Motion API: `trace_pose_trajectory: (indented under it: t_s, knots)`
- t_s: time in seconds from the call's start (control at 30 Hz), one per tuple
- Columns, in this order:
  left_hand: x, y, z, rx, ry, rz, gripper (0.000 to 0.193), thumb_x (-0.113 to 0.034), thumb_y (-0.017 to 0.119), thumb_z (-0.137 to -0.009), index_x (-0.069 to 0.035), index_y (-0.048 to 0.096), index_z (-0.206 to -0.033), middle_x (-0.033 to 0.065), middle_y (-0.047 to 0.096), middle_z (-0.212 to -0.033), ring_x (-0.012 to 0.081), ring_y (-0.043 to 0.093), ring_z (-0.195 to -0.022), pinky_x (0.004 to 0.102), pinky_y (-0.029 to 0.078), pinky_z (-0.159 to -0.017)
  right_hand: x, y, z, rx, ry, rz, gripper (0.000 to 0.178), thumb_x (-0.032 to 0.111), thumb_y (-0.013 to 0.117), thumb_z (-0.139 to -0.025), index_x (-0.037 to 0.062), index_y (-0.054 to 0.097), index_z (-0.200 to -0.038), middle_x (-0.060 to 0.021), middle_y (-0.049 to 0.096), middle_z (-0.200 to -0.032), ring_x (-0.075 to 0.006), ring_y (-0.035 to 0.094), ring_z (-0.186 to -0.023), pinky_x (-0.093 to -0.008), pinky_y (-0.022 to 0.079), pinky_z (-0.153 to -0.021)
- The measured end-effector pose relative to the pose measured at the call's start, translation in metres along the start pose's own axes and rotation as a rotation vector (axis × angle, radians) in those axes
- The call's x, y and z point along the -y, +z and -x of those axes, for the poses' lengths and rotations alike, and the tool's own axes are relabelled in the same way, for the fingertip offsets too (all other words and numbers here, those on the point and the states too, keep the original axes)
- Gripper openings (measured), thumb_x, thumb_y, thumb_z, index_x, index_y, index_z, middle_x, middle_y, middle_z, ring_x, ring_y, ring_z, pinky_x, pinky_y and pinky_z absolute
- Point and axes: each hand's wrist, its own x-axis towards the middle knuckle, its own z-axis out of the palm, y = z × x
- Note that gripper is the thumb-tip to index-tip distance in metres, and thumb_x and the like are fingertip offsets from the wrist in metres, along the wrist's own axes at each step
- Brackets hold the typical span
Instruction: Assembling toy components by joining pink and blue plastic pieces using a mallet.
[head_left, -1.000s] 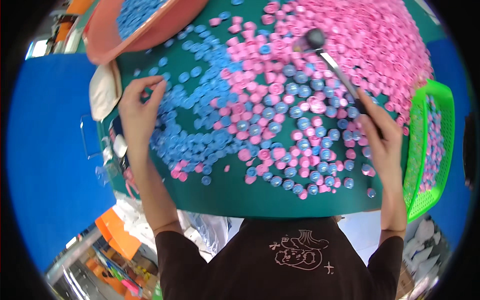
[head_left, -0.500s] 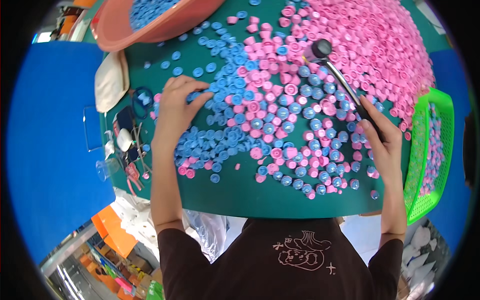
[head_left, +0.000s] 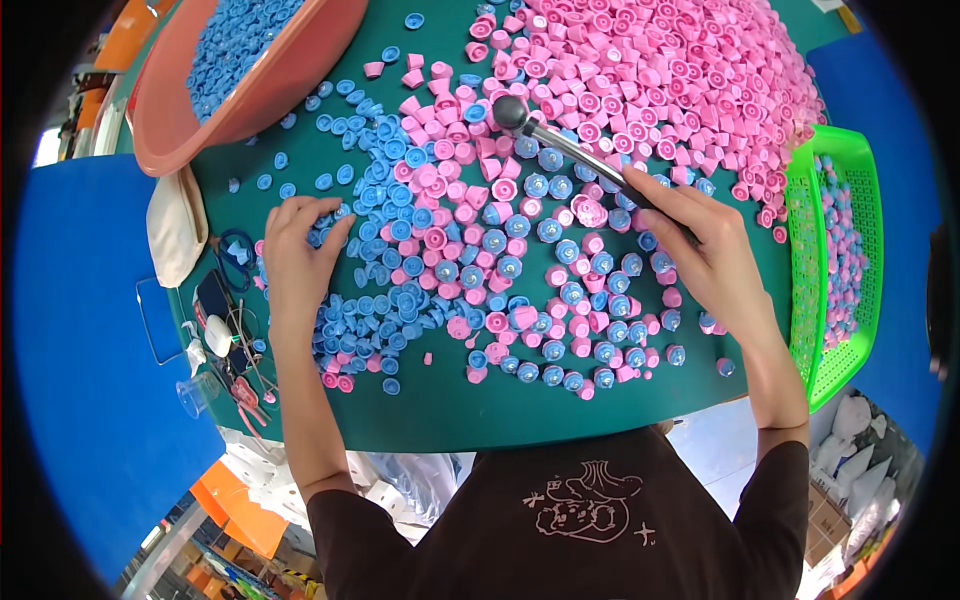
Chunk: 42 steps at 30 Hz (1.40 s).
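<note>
My left hand (head_left: 303, 235) is at the left side of the heap of small blue caps (head_left: 380, 215). Its thumb and index fingertip close on one blue cap (head_left: 342, 211), partly hidden by the fingers. In my right hand (head_left: 700, 240) is a small hammer (head_left: 575, 150) with a round dark head, a shiny shaft and a black grip. The hammer head hangs over the edge of the loose pink cup-shaped pieces (head_left: 455, 165). Below the shaft lie several joined pieces (head_left: 567, 251), blue on top and pink beneath, with shiny centres.
A large pink basin (head_left: 335, 60) of blue caps stands at the far left. Pink cups (head_left: 690, 80) are heaped at the far right. Beside my right arm is a green basket (head_left: 800, 290) with joined pieces. Pliers (head_left: 245, 395), a cloth (head_left: 175, 230) and a clear cup (head_left: 195, 395) lie left.
The whole view has shifted. My right hand has carried the hammer leftward over the pieces, and its shaft now lies flatter. My left hand stays by the blue caps.
</note>
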Motion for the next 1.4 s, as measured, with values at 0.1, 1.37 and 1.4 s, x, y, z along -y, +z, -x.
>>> trace_pose_trajectory:
  t_s: [0.1, 1.37, 1.4]
  knots:
    - [-0.006, -0.004, -0.009, -0.009, 0.016, -0.031, 0.022, -0.011, 0.078, -0.074, -0.005, 0.07, -0.094, 0.0072, 0.064, -0.089, 0.0243, 0.057, -0.083, 0.0341, 0.047, -0.074, 0.002, 0.002, -0.008, -0.009, -0.035, 0.033, 0.044, 0.0, 0.063, -0.086, 0.0107, 0.061, -0.128, -0.0076, 0.052, -0.07, -0.0169, 0.05, -0.062, -0.0286, 0.04, -0.059]
    - [0.005, -0.044, -0.032, -0.137, -0.124, 0.113, 0.018, -0.014, 0.075, -0.078, -0.007, 0.072, -0.095, 0.0057, 0.064, -0.085, 0.0177, 0.059, -0.082, 0.0295, 0.046, -0.069, -0.008, 0.004, -0.014, -0.056, -0.019, -0.064, 0.043, -0.002, 0.059, -0.088, 0.0059, 0.058, -0.13, -0.0087, 0.062, -0.083, -0.0132, 0.055, -0.072, -0.0266, 0.044, -0.067]
    - [0.021, -0.047, -0.021, -0.156, -0.211, 0.092, 0.015, -0.014, 0.073, -0.081, -0.006, 0.072, -0.094, 0.0066, 0.066, -0.084, 0.0181, 0.061, -0.082, 0.0287, 0.046, -0.069, -0.012, 0.005, -0.013, -0.109, -0.055, -0.108, 0.042, -0.002, 0.059, -0.088, 0.0048, 0.058, -0.13, -0.0101, 0.065, -0.093, -0.0135, 0.058, -0.082, -0.0258, 0.045, -0.075]
